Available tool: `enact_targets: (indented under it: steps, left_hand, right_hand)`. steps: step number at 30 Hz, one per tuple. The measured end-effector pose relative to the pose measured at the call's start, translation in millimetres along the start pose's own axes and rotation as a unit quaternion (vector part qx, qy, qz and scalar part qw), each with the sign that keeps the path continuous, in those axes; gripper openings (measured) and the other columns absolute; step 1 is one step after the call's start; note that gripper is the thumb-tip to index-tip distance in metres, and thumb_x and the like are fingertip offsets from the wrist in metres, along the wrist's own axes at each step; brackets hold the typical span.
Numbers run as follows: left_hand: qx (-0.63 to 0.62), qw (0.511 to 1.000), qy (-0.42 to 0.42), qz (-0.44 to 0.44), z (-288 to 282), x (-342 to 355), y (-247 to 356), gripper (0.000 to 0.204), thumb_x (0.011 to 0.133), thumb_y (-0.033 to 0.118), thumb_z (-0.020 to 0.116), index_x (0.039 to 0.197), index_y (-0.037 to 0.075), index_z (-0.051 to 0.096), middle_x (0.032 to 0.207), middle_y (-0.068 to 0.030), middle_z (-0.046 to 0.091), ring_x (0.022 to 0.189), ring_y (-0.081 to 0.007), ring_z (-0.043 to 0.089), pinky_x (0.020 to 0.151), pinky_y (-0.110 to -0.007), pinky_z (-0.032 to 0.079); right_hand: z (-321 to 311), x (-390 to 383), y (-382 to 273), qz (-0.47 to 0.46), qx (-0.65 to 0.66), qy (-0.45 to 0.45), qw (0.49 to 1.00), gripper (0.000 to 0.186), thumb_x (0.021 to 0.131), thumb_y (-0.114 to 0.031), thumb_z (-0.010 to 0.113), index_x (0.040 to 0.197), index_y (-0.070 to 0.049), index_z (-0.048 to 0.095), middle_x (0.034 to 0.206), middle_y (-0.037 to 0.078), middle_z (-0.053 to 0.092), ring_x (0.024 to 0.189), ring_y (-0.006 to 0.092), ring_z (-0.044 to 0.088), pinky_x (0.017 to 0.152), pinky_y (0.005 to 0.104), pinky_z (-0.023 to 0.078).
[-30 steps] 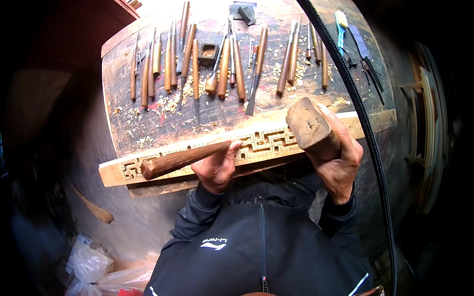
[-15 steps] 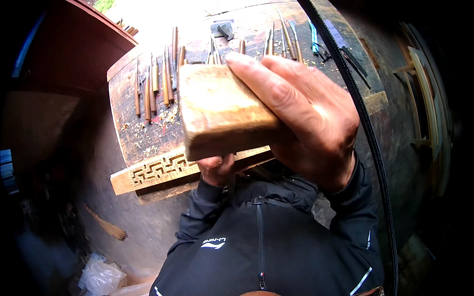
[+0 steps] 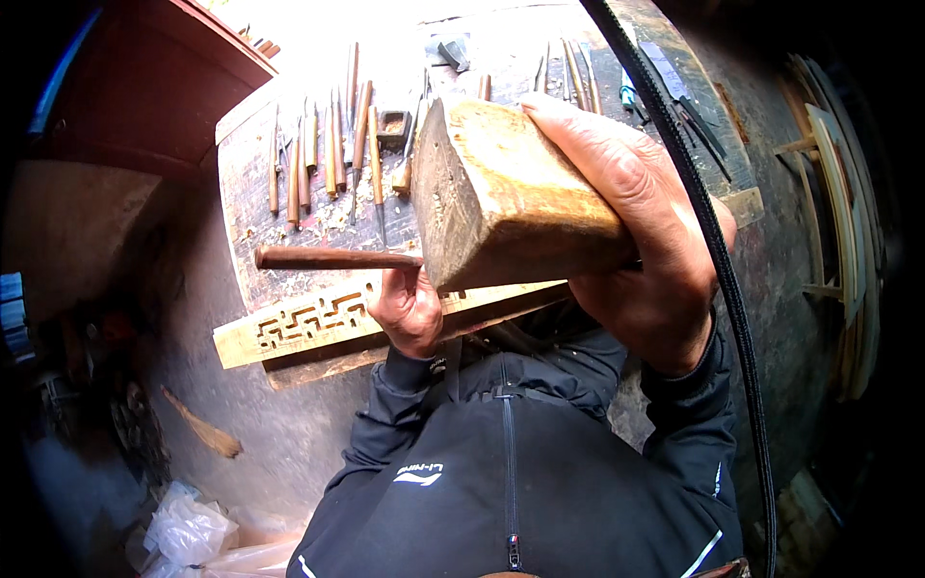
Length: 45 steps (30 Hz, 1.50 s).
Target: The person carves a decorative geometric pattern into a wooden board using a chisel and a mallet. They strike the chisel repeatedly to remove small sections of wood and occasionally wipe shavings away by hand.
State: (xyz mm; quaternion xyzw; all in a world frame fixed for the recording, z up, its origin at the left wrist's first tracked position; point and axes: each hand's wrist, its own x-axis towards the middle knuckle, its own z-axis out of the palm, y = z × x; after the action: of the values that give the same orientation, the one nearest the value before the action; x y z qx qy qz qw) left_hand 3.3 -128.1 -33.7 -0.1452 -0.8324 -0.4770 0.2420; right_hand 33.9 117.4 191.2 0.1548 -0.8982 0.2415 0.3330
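Observation:
My right hand (image 3: 644,231) grips a thick wooden block mallet (image 3: 501,197), raised close to the camera and covering much of the bench. My left hand (image 3: 409,308) is closed around a wooden-handled chisel (image 3: 328,258) that lies almost level and points left. Under it rests a long carved wooden strip (image 3: 308,326) with a pierced fret pattern, set along the near edge of the worn workbench (image 3: 255,207). The chisel's blade end is hidden by my fingers and the mallet.
Several wooden-handled chisels (image 3: 332,154) lie in a row on the far side of the bench. A black cable (image 3: 718,260) hangs down on the right. A red cabinet (image 3: 145,87) stands at left, wooden frames (image 3: 833,193) at right, plastic bags (image 3: 188,530) on the floor.
My right hand lifted the mallet from the carved strip up near the camera, then swung it a little to the right. The chisel in my left hand has levelled out.

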Motion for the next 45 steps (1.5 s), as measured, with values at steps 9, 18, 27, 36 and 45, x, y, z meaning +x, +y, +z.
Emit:
enact_targets:
  steps: [9,18,27,36,45]
  left_hand:
    - [-0.006,0.998,-0.051,-0.037,-3,-1,1,0.033,0.093,0.001,0.075,0.126,-0.002,0.074,0.094,-0.0073,0.080,0.082,-0.0094,0.071,0.076,-0.029,0.057]
    - [-0.007,0.999,-0.048,0.025,1,6,0,0.021,0.093,0.011,0.084,0.110,0.002,0.075,0.092,-0.0127,0.077,0.079,-0.0257,0.074,0.073,-0.037,0.058]
    - [0.018,0.986,-0.078,0.146,1,18,12,0.020,0.088,0.002,0.085,0.107,0.002,0.078,0.081,-0.0158,0.072,0.068,-0.0306,0.071,0.067,-0.039,0.057]
    - [0.016,0.983,-0.096,0.154,7,14,-1,0.009,0.087,0.006,0.084,0.095,0.005,0.080,0.076,-0.0137,0.071,0.064,-0.0312,0.069,0.062,-0.041,0.053]
    - [0.014,0.997,-0.018,0.068,-3,5,4,0.013,0.096,0.006,0.086,0.106,0.002,0.079,0.093,-0.0126,0.081,0.080,-0.0224,0.077,0.076,-0.034,0.061]
  right_hand:
    - [7,5,-1,-0.002,0.010,-0.015,1.000,0.066,0.073,0.008,0.086,0.137,0.006,0.071,0.130,0.024,0.077,0.123,0.0375,0.076,0.107,0.0421,0.059]
    - [4,19,-8,0.007,0.013,-0.028,0.999,0.066,0.074,0.007,0.084,0.139,0.005,0.070,0.130,0.024,0.077,0.121,0.0372,0.076,0.106,0.0411,0.059]
    - [6,37,-4,-0.068,0.013,0.026,0.997,0.068,0.073,0.001,0.090,0.138,-0.003,0.074,0.119,0.021,0.079,0.106,0.0351,0.079,0.094,0.0386,0.062]
    - [13,31,-3,-0.120,-0.067,0.038,0.990,0.055,0.082,-0.019,0.082,0.137,-0.014,0.078,0.112,0.019,0.079,0.097,0.0327,0.079,0.088,0.0428,0.063]
    - [20,-7,21,-0.010,-0.126,-0.016,0.992,0.068,0.078,0.000,0.082,0.144,-0.013,0.073,0.121,0.020,0.078,0.106,0.0356,0.079,0.092,0.0443,0.063]
